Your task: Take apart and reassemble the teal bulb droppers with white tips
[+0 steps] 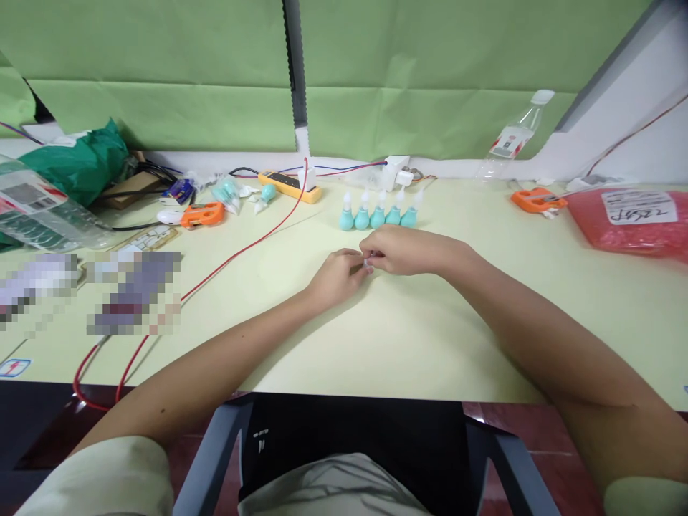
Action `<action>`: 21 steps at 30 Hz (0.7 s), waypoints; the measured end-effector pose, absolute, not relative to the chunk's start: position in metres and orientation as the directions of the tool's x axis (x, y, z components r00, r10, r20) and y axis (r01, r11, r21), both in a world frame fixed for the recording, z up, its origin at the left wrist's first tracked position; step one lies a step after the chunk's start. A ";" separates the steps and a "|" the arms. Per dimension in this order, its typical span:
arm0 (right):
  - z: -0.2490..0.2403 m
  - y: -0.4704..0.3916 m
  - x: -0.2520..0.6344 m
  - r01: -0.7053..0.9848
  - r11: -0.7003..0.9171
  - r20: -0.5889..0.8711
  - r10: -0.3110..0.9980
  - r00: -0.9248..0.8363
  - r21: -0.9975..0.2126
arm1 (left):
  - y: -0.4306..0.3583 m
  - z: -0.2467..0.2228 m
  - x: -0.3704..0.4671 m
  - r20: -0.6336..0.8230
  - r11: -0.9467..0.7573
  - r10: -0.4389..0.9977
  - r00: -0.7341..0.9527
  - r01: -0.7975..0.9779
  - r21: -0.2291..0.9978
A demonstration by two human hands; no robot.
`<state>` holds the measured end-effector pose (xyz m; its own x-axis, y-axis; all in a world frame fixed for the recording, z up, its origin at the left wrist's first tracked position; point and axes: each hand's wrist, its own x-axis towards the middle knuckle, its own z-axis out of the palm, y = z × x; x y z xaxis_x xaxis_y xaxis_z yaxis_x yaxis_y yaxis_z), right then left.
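My left hand (pixel 340 278) and my right hand (pixel 396 249) meet over the middle of the table, fingers closed together. Between the fingertips is a small whitish, clear piece (pixel 368 264), mostly hidden, so its kind does not show. Just behind my right hand, several teal bulb syringes (pixel 378 216) with clear pointed tips stand upright in a row. My fingers block the view of what each hand grips separately.
A red cable (pixel 241 251) crosses the table on the left, near a yellow power strip (pixel 290 186). Orange cutters (pixel 203 214) and a plastic bottle (pixel 48 204) lie left. At right are another orange tool (pixel 537 200), a red bag (pixel 628 233) and a clear bottle (pixel 513 140).
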<state>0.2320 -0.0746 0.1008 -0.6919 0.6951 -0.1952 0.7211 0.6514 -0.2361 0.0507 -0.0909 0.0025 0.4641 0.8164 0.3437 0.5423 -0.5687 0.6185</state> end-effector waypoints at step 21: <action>0.101 -0.069 0.227 0.753 0.584 -0.238 0.719 -0.653 -0.302 | -0.089 0.003 0.051 0.244 -0.410 0.878 0.412 0.382 0.828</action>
